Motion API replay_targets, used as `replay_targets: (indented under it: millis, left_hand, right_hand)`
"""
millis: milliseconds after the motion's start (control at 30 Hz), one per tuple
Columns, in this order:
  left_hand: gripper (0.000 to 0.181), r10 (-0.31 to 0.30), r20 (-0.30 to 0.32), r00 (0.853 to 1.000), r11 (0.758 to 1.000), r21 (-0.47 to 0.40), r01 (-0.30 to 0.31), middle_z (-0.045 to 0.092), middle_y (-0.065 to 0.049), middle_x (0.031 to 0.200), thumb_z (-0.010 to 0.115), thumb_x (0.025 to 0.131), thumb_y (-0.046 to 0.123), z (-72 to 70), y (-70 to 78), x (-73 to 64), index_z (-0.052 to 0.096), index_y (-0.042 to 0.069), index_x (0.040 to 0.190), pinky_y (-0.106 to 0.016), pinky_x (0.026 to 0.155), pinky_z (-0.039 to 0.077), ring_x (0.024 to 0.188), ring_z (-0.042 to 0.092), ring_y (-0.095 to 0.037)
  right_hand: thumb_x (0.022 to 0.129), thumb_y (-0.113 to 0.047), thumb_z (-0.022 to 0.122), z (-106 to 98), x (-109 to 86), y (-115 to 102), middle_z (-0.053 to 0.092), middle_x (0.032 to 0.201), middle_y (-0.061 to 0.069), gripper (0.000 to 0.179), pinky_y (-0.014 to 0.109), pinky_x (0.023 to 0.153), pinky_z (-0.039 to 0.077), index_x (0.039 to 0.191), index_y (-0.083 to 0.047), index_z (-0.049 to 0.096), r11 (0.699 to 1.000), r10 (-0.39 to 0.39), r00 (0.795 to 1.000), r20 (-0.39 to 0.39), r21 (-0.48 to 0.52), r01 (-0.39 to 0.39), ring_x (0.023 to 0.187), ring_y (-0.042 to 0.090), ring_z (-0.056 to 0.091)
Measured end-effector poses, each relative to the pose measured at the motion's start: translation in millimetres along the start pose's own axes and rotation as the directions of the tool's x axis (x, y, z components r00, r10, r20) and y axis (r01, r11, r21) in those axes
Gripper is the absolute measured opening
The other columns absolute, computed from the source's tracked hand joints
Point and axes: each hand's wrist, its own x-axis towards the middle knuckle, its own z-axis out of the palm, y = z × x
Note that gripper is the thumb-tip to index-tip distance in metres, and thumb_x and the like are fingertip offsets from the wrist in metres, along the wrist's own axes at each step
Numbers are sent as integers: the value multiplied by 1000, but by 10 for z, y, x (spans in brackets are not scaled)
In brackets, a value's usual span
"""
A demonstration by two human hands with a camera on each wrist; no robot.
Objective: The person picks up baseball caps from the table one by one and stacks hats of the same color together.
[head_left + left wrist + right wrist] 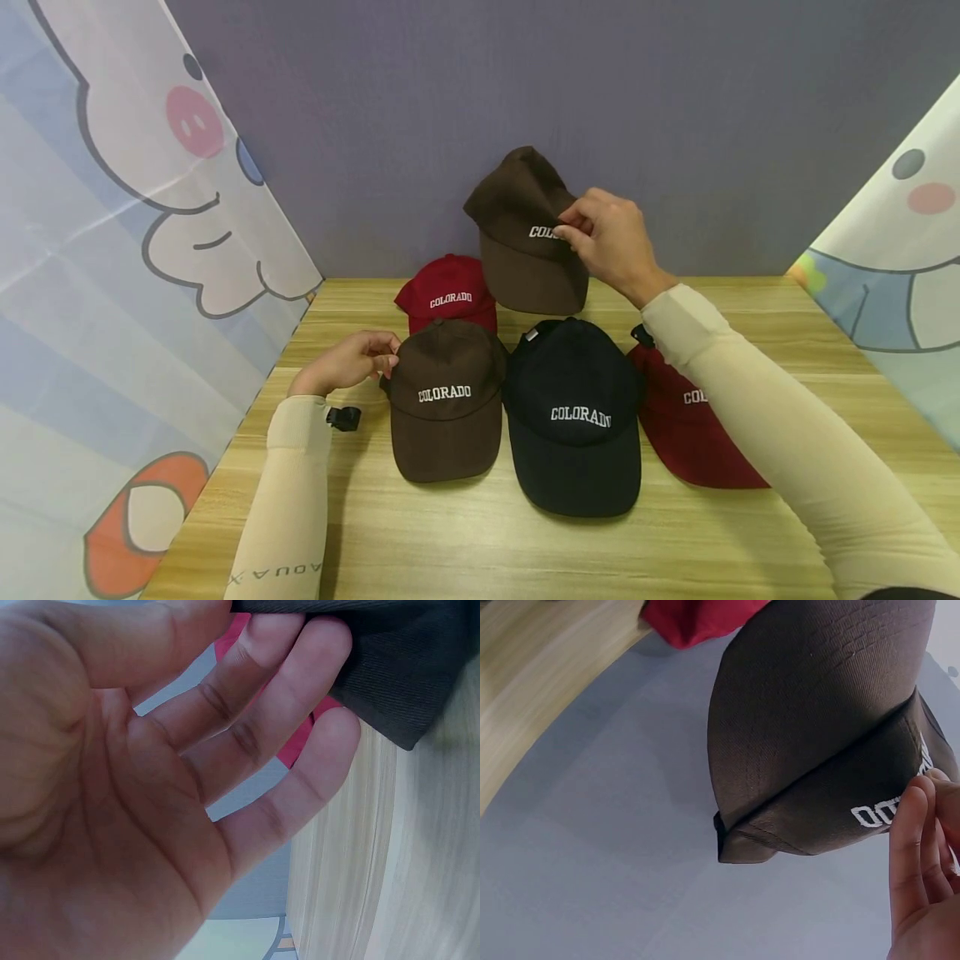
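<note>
At the back, my right hand [615, 242] pinches the front of a brown baseball cap [517, 204] between thumb and fingers, beside its white COLORADO lettering. That cap stands tilted against the grey wall, brim down, and the right wrist view shows the pinching fingertips [919, 796] on its crown. My left hand [348, 362] pinches the left edge of a second brown cap [446, 442], which sits on the table with its brim toward me. In the left wrist view the other fingers [322, 750] extend below that cap's dark edge [405, 675].
A black cap [573, 467] sits right of the front brown one. One red cap [450, 283] lies behind the front brown cap; another red cap [686, 442] is partly under my right forearm. The wooden table [450, 550] meets a grey wall [420, 125]; cartoon-printed sheets [127, 292] flank it.
</note>
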Motion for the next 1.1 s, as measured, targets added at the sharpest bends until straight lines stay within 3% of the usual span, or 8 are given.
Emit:
replay_targets:
  millis: [267, 700, 1100]
  left_hand:
    - [9, -13, -13, 1000, 1000, 23, 14, 63, -15, 88, 51, 102, -1, 6, -3, -13, 60, 0, 102, -44, 73, 53, 85, 62, -31]
    - [8, -33, -35, 999, 999, 28, 34, 64, -15, 88, 53, 103, 1, 6, -10, -17, 61, 0, 104, -44, 74, 53, 83, 62, -28]
    - [17, -37, -43, 998, 999, 5, 38, 62, -14, 90, 47, 99, -10, -4, -7, 8, 61, -3, 105, -41, 74, 53, 89, 62, -35]
  right_hand:
    - [90, -12, 79, -12, -60, -181, 69, 85, 12, 12, 33, 68, 47, 95, -1, 77, 999, 1, 1000, 15, 42, -2, 72, 24, 65]
    - [87, -11, 82, -59, -79, -437, 68, 82, 10, 12, 27, 65, 46, 92, -1, 77, 995, -62, 997, -37, 71, 65, 68, 20, 64]
    - [86, -13, 83, -29, -161, -644, 66, 82, 9, 13, 30, 64, 46, 92, -2, 76, 993, -53, 999, -5, 101, 53, 67, 19, 60]
